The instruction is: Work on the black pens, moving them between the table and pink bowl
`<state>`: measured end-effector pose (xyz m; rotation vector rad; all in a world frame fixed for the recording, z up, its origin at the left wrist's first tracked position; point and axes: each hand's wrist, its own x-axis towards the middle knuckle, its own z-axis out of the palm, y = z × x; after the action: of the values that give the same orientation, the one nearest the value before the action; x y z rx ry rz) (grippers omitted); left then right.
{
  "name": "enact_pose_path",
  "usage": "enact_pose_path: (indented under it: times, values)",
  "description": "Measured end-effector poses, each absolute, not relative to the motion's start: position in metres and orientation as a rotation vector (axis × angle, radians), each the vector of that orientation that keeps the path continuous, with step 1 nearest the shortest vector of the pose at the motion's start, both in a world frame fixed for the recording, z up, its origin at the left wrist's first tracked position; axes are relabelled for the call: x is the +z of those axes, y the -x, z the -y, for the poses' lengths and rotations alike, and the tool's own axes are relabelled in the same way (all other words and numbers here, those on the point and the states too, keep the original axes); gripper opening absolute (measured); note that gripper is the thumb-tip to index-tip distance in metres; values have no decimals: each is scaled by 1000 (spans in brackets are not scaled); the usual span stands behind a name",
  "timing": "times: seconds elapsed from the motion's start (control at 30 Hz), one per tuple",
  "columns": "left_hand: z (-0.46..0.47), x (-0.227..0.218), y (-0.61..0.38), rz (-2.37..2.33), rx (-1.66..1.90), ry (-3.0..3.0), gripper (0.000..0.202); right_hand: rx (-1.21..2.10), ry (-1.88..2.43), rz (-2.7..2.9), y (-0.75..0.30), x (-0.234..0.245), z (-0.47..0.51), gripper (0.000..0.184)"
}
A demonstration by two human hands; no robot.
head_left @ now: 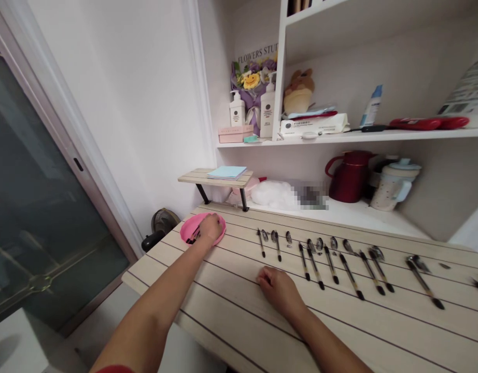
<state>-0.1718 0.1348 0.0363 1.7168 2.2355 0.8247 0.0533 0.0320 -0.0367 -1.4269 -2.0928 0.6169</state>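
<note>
"Several spoons (334,242) and sticks (351,275) lie near the table's (231,280) far edge. Why apart?"

"Probably so each stays distinct. The left hand (210,227) is inside the pink bowl (188,228) by the left edge; its grip is hidden, can't tell. The right hand (281,289) is loosely clenched."

"Their look?"

"Sticks black-ended, spoons shiny."

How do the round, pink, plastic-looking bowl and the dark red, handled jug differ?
The pink bowl is low and wide; the red jug is taller. The bowl's inside shows; the jug's is hidden. The left hand reaches into the bowl, while no hand touches the jug. Both look rounded.
</note>
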Motion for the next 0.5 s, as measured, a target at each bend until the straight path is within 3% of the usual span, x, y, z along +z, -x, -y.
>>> enact_pose_path:
  times: [0.17, 0.37, 0.5]
  values:
    - [-130, 13, 106, -2008, 782, -1881, 17, 623, 1421, 2109, -54, -37, -33, 14]
    - [-132, -11, 54, -1964, 755, -1800, 42, 623, 1416, 2100, -54, -37, -33, 14]
    - [-140, -12, 45, -1965, 761, -1708, 41, 622, 1431, 2100, -54, -36, -33, 15]
